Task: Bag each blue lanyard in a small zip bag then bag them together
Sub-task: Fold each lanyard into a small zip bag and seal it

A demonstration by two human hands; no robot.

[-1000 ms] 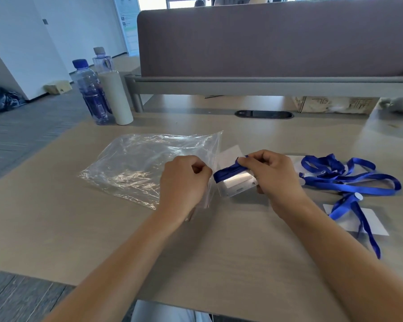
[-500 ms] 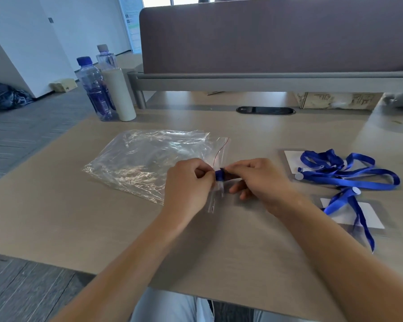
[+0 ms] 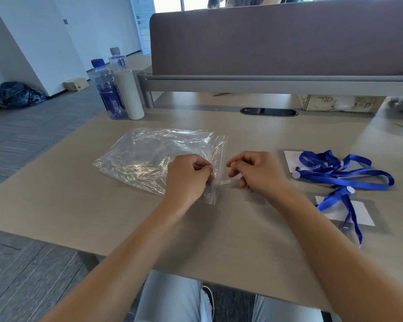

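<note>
The left hand (image 3: pixel 186 177) pinches the edge of a big clear bag (image 3: pixel 154 159) on the table (image 3: pixel 219 228). The right hand (image 3: pixel 258 173) curls beside it. Blue lanyards (image 3: pixel 340 173) lie nearby.

On the tabletop (image 3: pixel 219 240) a large bag (image 3: pixel 149 156) lies left of centre, the lanyards (image 3: pixel 342 173) lie tangled over cards to the right, both hands sit between them, and bottles (image 3: pixel 107 89) stand behind the bag.

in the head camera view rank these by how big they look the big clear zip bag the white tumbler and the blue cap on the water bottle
Largest to smallest:
1. big clear zip bag
2. white tumbler
3. blue cap
The tumbler and cap stand farther from the camera, but the gaps look wide enough to trust.
</note>
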